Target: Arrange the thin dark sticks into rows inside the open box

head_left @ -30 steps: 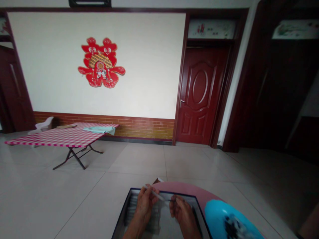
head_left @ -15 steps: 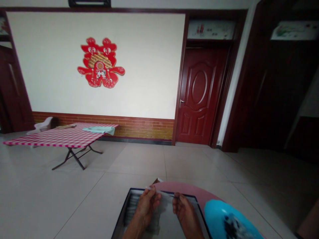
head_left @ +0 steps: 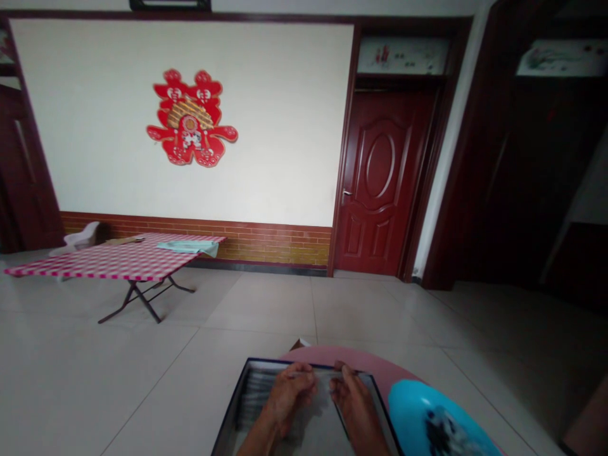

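Observation:
Both hands are over a shallow dark-rimmed box (head_left: 266, 361) with a pale inside. My left hand (head_left: 289, 396) is closed in a pinch, thumb against fingers; what it holds is too small and blurred to name. My right hand (head_left: 355, 402) is a short gap to the right, its fingers curled. A thin dark stick (head_left: 341, 420) slants out below those fingers and seems held in them. Several thin, clear-grey strips (head_left: 254, 396) lie along the box's left side, partly hidden by my left forearm.
The box rests on a pink round table (head_left: 380, 368), beside a shiny blue thing (head_left: 413, 408) with a black-and-white picture. Beyond, a folding table with a checked cloth (head_left: 114, 261) carries a light green cloth (head_left: 190, 246). A person's arm (head_left: 586, 421) shows at the right edge.
A pale translucent strip stretched between my hands half a second ago; it no longer shows between them. My left hand has shifted right and its fingers have turned inward.

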Demonstrator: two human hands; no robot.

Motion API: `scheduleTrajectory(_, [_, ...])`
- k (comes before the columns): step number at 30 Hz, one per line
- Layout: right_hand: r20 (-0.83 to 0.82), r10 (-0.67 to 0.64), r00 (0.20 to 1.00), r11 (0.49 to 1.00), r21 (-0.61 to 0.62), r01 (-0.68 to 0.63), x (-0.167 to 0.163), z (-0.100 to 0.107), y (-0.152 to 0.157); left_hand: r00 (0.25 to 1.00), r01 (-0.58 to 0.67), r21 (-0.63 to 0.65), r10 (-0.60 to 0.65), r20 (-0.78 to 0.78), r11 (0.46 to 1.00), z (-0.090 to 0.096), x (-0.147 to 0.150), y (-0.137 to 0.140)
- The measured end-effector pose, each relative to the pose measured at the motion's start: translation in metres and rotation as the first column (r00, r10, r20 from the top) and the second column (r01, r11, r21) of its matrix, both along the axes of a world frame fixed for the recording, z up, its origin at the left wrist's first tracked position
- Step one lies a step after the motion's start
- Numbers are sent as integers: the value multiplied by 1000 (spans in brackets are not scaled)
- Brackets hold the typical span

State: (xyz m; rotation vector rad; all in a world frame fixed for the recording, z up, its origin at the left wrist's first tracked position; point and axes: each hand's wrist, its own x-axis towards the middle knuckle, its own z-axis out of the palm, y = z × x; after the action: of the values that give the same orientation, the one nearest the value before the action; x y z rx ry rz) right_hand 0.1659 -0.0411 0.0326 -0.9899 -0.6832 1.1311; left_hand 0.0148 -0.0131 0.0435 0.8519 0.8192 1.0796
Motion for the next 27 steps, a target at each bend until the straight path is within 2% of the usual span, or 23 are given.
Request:
scheduleTrajectory(2, [42,-52,998,999,4,52,2,4,-1,989,6,138,14,-148,990,-1,-1,1])
scheduleTrajectory(4, [133,-116,984,993,6,116,5,9,-1,959,50,298,37,-280,953,-3,-1,0])
scheduleTrajectory(7, [319,-163,934,986,25,163,8,12,-2,900,156,516,94,-425,842,-6,1,-6])
scheduleTrajectory(9, [420,-172,891,985,46,169,7,11,-2,865,214,597,134,-484,774,-8,5,-12])
scheduleTrajectory(11, [449,-175,876,985,72,159,4,7,0,858,254,617,120,-499,745,-10,9,-18])
scheduleTrajectory(14, [459,-153,875,988,97,122,-1,-1,2,868,282,596,64,-492,751,-13,13,-21])
scheduleTrajectory(19, [424,-135,896,989,118,93,-3,-9,4,882,238,621,102,-460,747,-19,13,-17])
scheduleTrajectory(22, [436,-163,885,985,117,124,-3,-2,1,893,210,612,105,-438,762,-18,12,-17])
scheduleTrajectory(27, [518,-174,838,985,111,136,13,26,-4,864,129,661,243,-440,739,-16,10,-15])
